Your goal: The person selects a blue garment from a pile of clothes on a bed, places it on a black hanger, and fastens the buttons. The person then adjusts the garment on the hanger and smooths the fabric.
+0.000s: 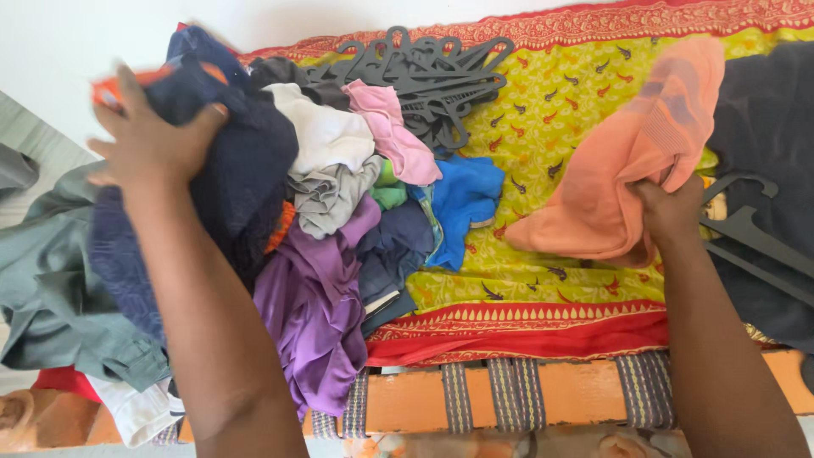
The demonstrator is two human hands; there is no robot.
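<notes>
My left hand [153,140] grips a dark navy garment [246,161] at the top left of a heap of mixed clothes. It is lifted slightly and looks blurred. My right hand [670,208] is closed on the lower edge of an orange-pink garment [632,153] that lies spread on the yellow and red patterned cloth [551,93] covering the bed. The heap between my arms holds a purple garment [318,305], a white one [326,131], a pink one [394,131] and a blue one [462,199].
A bunch of dark grey plastic hangers [424,72] lies at the back of the bed. One more grey hanger [750,233] rests on a dark garment [772,127] at the right. A grey-green garment [51,280] hangs off the left side. The orange bed frame [560,394] runs along the front.
</notes>
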